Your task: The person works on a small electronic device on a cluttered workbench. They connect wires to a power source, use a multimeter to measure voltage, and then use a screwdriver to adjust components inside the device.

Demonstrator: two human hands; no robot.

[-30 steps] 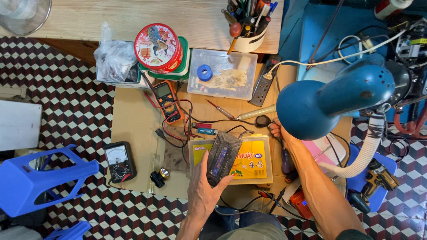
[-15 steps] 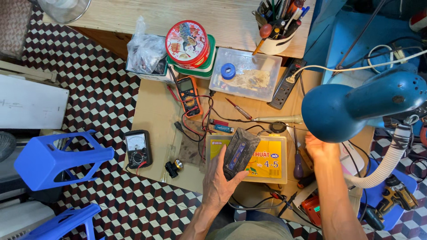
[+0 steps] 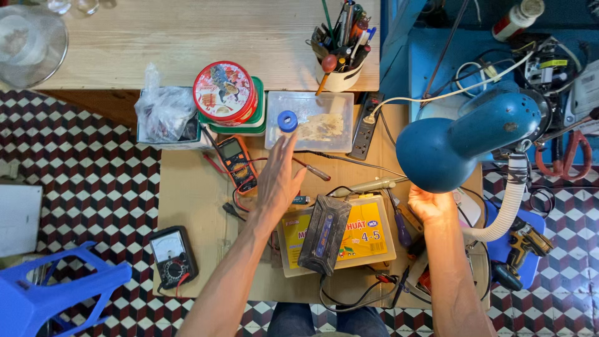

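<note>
Meanwhile, left hand (image 3: 279, 181) open, fingers spread, above orange multimeter (image 3: 235, 160) leads (right hand (image 3: 430, 206) curled, contents unclear) beside blue lamp (image 3: 465, 137).

Near the frame's centre we see a yellow flat box (image 3: 362, 240) with a red band along its top edge, partly covered by a dark grey oblong device (image 3: 323, 234). Above it, at upper centre, lies a clear rectangular plastic container (image 3: 324, 122). Left of that stands a round tin (image 3: 224, 92) with a red-rimmed pictured lid, then a crumpled clear plastic bag (image 3: 163, 112). An orange-edged multimeter (image 3: 236, 161) shows a small grey screen; a black meter (image 3: 172, 257) at lower left has a pale dial face.
</note>
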